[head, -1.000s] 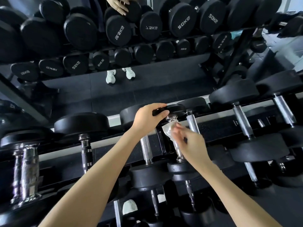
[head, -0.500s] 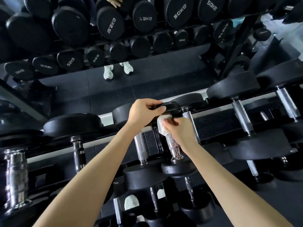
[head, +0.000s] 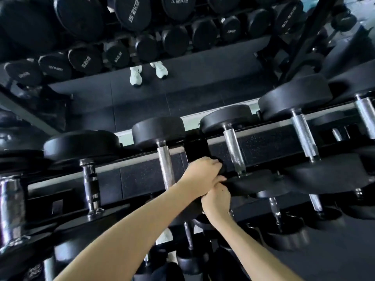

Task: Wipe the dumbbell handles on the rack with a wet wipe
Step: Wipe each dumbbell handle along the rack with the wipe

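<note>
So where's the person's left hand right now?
Head view, centre: the left hand curls over a small black dumbbell end, just above the right hand and right of a knurled steel handle.

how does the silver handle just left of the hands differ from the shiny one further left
The knurled handle is a straight, matte, evenly textured bar; the chrome handle is glossy, with dark bands and flared collars. The knurled handle's lower end is hidden behind the left forearm; the chrome handle shows end to end. Both are silver metal and stand roughly upright in view.
</note>
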`<state>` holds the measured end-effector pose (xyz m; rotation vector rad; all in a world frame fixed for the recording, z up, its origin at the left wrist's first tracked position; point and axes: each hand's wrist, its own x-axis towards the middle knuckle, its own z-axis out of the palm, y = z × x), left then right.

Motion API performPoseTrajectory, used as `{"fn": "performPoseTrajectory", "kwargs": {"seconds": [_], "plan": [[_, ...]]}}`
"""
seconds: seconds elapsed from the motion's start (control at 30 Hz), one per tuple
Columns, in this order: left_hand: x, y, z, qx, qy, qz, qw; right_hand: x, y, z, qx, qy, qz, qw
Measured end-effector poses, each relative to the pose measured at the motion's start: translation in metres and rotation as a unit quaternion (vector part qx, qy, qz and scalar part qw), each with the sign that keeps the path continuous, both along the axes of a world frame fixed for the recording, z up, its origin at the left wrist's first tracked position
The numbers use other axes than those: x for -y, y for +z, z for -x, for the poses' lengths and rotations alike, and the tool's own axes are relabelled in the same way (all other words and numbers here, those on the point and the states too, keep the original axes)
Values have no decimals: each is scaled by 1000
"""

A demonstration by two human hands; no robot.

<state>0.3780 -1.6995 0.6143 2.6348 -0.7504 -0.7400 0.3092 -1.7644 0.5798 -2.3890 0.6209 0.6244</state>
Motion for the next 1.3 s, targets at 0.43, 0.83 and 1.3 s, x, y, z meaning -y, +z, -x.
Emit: {"fn": "performPoseTrajectory", "kwargs": {"seconds": [0.43, 0.83, 1.3], "plan": [[-21, -19, -1, -59, 120, 37, 990, 2, -23, 18, 76, -64, -28, 995], [3, -21, -10, -158, 125, -99, 975, 10, -32, 24, 121, -56, -67, 989], [-1, -27, -11, -123, 168, -73, 975, 23, -27, 39, 206, -93, -140, 964]]}}
